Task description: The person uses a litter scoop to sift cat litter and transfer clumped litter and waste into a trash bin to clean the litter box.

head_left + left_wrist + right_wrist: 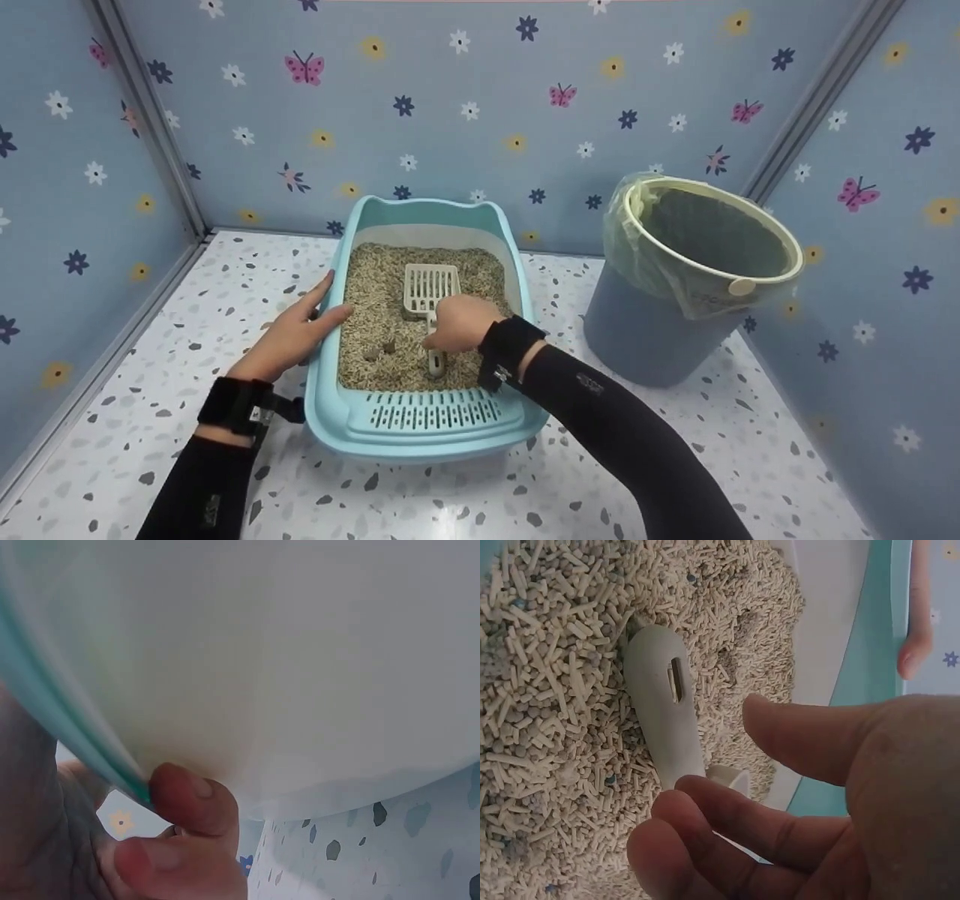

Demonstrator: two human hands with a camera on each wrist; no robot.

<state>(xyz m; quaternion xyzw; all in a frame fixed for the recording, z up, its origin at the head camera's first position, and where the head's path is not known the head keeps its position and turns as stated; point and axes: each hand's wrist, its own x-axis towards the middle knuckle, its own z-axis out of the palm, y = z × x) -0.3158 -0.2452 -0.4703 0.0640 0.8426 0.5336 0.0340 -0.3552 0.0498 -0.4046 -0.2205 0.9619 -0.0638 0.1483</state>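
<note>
A pale slotted litter scoop (432, 283) lies on beige pellet litter (382, 300) inside a light-blue litter box (427, 448). Over its handle (662, 716) is my right hand (465, 324). In the right wrist view the thumb stands apart from the bent fingers, whose tips overlap the handle's edge. At the box's left side, my left hand (292, 334) holds the rim, thumb on top and the other fingers curled beneath it in the left wrist view. Small dark clumps (388, 346) sit in the litter, left of the handle.
To the right stands a blue-grey bin (637, 330) with a cream ring (780, 247) and a translucent bag liner (626, 232). Flower-patterned panels (495, 90) rise behind and at both sides of the speckled white surface (360, 495).
</note>
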